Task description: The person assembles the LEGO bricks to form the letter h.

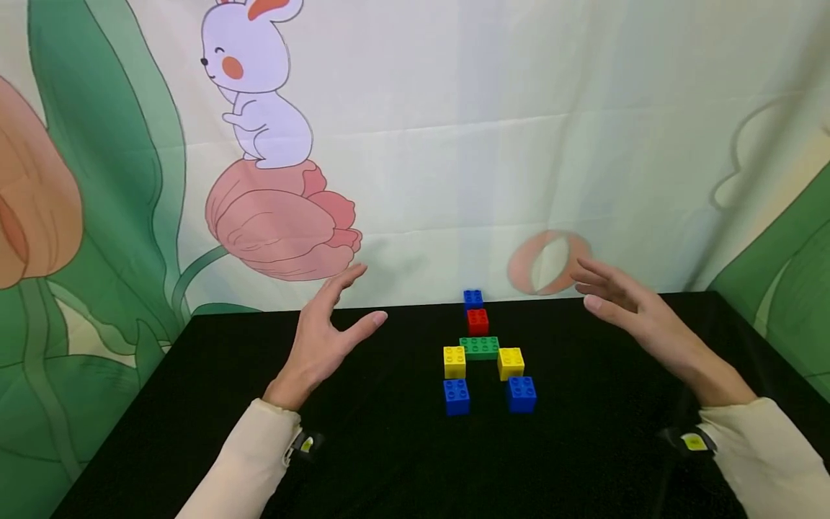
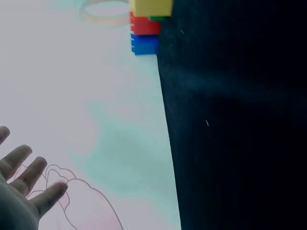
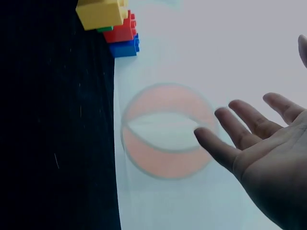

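Toy building bricks stand on the black table in the head view. Farthest back is a blue brick (image 1: 473, 299), with a red brick (image 1: 478, 322) in front of it and a long green brick (image 1: 479, 348) nearer. A left yellow brick (image 1: 454, 362) and a right yellow brick (image 1: 511, 364) flank the green one. Closest to me are a left blue brick (image 1: 457, 397) and a right blue brick (image 1: 521, 394). My left hand (image 1: 324, 339) is raised left of the bricks, fingers spread, holding nothing. On the right, my right hand (image 1: 642, 317) hovers with fingers extended, also holding nothing.
The black tabletop (image 1: 376, 447) ends at a pale cloth backdrop (image 1: 415, 180) printed with a rabbit, tulips and leaves. A ring-shaped print (image 3: 168, 165) shows on the cloth near the right hand. Each wrist wears a dark strap device.
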A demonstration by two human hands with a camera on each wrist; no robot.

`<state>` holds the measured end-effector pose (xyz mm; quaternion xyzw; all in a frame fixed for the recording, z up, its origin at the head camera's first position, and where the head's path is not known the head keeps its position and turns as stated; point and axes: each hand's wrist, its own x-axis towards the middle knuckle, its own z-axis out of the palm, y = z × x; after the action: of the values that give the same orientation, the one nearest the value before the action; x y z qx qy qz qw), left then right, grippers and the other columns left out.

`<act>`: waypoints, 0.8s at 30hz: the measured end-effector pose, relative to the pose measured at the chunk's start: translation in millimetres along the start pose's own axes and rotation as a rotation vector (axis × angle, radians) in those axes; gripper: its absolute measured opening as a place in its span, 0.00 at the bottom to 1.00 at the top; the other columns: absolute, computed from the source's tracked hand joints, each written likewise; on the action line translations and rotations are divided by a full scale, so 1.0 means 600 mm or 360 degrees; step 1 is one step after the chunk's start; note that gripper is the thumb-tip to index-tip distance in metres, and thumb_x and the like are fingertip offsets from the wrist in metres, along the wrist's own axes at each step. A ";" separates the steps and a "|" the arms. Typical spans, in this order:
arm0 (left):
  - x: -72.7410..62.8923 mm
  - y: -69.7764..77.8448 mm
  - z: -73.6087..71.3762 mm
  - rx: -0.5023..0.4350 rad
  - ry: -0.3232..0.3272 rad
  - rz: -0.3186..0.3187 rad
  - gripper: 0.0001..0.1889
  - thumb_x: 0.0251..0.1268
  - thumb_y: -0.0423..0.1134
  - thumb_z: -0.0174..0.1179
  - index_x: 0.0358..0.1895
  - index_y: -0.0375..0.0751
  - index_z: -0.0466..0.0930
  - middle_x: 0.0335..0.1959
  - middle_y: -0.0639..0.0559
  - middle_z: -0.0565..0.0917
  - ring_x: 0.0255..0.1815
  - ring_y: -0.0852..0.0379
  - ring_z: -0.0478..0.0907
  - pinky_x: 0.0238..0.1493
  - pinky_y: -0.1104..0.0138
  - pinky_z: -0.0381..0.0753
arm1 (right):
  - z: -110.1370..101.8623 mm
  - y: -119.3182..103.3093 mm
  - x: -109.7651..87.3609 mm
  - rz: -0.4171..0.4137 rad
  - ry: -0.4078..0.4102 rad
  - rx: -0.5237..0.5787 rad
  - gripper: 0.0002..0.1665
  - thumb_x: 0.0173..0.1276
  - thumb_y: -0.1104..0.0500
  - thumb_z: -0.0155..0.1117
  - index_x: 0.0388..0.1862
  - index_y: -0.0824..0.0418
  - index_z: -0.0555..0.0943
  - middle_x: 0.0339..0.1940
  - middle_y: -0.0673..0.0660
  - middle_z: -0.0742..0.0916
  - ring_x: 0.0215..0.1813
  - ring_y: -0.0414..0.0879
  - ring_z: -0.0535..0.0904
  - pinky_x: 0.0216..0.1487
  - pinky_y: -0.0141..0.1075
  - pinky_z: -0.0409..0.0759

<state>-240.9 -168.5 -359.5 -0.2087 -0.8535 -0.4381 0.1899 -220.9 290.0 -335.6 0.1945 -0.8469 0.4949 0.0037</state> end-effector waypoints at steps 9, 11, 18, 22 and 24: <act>0.009 0.010 0.013 -0.0371 -0.0109 -0.0040 0.34 0.69 0.53 0.72 0.76 0.60 0.73 0.74 0.60 0.76 0.72 0.57 0.74 0.72 0.47 0.73 | 0.020 -0.004 0.004 -0.0105 -0.0066 0.0188 0.32 0.86 0.57 0.55 0.85 0.52 0.64 0.77 0.60 0.77 0.71 0.44 0.78 0.64 0.30 0.78; 0.011 0.012 0.017 -0.0413 -0.0126 -0.0033 0.32 0.69 0.51 0.72 0.75 0.58 0.74 0.73 0.58 0.78 0.70 0.57 0.76 0.71 0.48 0.75 | 0.024 -0.006 0.004 -0.0089 -0.0070 0.0201 0.31 0.86 0.57 0.57 0.83 0.54 0.67 0.74 0.59 0.79 0.69 0.44 0.80 0.63 0.32 0.80; 0.011 0.016 0.032 -0.0545 -0.0197 -0.0005 0.28 0.70 0.44 0.73 0.71 0.53 0.79 0.68 0.56 0.82 0.65 0.56 0.80 0.66 0.50 0.80 | 0.035 -0.002 0.001 -0.0039 -0.0106 0.0199 0.26 0.83 0.57 0.62 0.75 0.60 0.75 0.67 0.58 0.85 0.64 0.48 0.84 0.62 0.35 0.82; 0.006 0.019 0.038 -0.0575 -0.0245 -0.0011 0.27 0.69 0.44 0.74 0.70 0.53 0.80 0.67 0.55 0.83 0.64 0.55 0.81 0.65 0.51 0.82 | 0.041 0.004 0.003 -0.0068 -0.0138 0.0170 0.25 0.82 0.58 0.64 0.73 0.61 0.77 0.66 0.58 0.86 0.63 0.48 0.85 0.60 0.37 0.84; 0.004 0.020 0.041 -0.0589 -0.0271 -0.0017 0.27 0.68 0.43 0.74 0.69 0.54 0.81 0.66 0.57 0.83 0.63 0.55 0.82 0.64 0.51 0.82 | 0.045 0.005 0.005 -0.0074 -0.0142 0.0130 0.24 0.81 0.57 0.65 0.72 0.59 0.78 0.65 0.56 0.86 0.62 0.48 0.85 0.59 0.37 0.85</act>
<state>-240.3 -141.3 -363.6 -0.2717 -0.7725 -0.5693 0.0731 -219.7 268.0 -351.5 0.2360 -0.8206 0.5196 -0.0303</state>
